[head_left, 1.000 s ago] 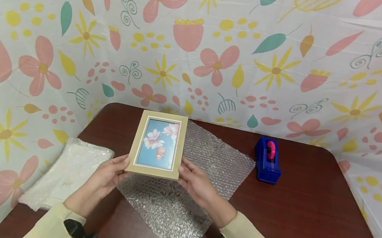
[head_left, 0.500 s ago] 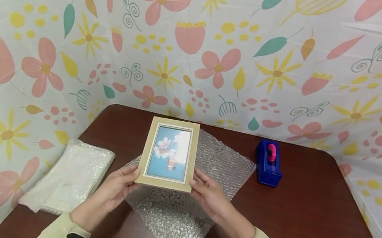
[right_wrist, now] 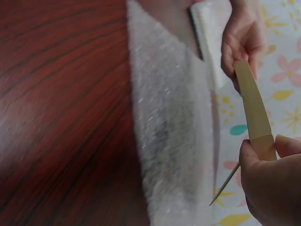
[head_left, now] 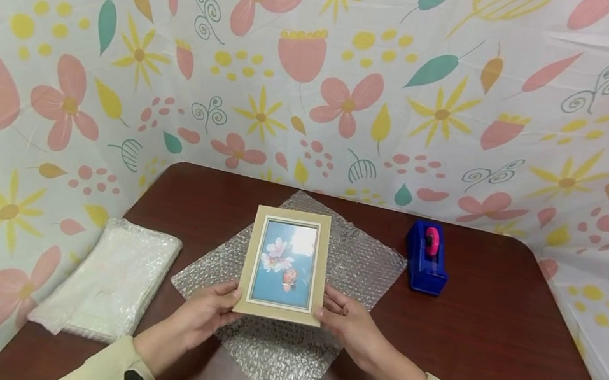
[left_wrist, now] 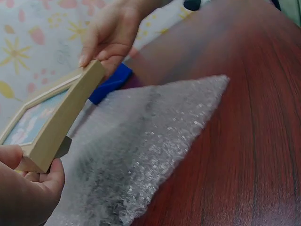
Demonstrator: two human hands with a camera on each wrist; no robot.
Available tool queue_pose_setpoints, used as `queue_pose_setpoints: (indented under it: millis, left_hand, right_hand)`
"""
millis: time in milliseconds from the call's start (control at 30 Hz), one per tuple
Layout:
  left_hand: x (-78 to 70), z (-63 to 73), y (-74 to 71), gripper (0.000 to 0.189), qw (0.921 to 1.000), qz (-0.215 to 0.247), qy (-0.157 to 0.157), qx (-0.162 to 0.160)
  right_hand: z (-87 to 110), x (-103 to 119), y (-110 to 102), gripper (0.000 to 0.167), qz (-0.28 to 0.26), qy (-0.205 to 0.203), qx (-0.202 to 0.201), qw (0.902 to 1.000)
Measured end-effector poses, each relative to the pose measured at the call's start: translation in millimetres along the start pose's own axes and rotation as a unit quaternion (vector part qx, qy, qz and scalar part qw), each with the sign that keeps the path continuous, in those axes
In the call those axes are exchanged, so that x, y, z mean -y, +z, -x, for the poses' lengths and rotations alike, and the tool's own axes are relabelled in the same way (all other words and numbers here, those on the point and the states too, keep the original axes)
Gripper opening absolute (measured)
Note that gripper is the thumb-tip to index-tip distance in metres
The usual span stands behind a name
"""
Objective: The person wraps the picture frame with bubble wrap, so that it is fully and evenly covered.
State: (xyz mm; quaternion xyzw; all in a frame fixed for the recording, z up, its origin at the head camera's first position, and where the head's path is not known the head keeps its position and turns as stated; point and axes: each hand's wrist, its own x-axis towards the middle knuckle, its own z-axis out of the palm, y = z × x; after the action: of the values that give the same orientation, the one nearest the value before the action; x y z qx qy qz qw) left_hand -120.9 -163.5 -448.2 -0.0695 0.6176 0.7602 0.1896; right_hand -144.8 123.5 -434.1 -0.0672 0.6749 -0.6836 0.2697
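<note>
A picture frame [head_left: 285,264] with a light wooden border and a blue flower picture is held up, tilted, above the bubble wrap sheet [head_left: 371,256]. My left hand [head_left: 207,313] grips its lower left edge, thumb on the front and fingers behind, as the left wrist view shows at the frame's corner [left_wrist: 42,155]. On the lower right edge, my right hand [head_left: 352,328] pinches the frame the same way. From the side, in the right wrist view, a thin stand leg [right_wrist: 225,182] sticks out behind the frame. The bubble wrap lies flat, turned cornerwise on the table.
A bubble-wrapped flat package [head_left: 116,281] lies at the table's left. To the right of the sheet stands a blue tape dispenser [head_left: 427,257] with a pink core. A flower-patterned cloth [head_left: 346,93] hangs behind the dark wooden table [head_left: 503,344].
Both hands have brought the picture frame toward me and to the right, so more of the bubble wrap's far left shows. The package and tape dispenser stay put.
</note>
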Motion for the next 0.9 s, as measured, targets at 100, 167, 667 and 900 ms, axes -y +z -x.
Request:
queue_pose_setpoints:
  millis: [100,167,667,900]
  left_hand:
    - [1.5,-6.0,1.9,0.057,0.9997,-0.023,-0.006,-0.002]
    - [0.5,-10.7,2.8,0.056,0.9993,-0.035,-0.010,-0.008]
    - [-15.9,-43.2,14.2,0.046,0.9902,-0.124,-0.029,-0.057]
    - [-32.8,-53.5,15.2,0.046,0.9876,-0.136,-0.041,-0.066]
  right_hand:
    - [-2.6,-4.4,-3.3,0.072,0.014,0.005,-0.012,0.9998]
    - [-5.0,-7.8,-5.1,0.072,0.026,0.006,-0.013,0.9996]
    - [-25.5,-11.5,-26.5,0.068,0.133,0.002,-0.051,0.9899]
    - [-34.1,4.7,-31.5,0.065,0.138,0.011,-0.061,0.9884]
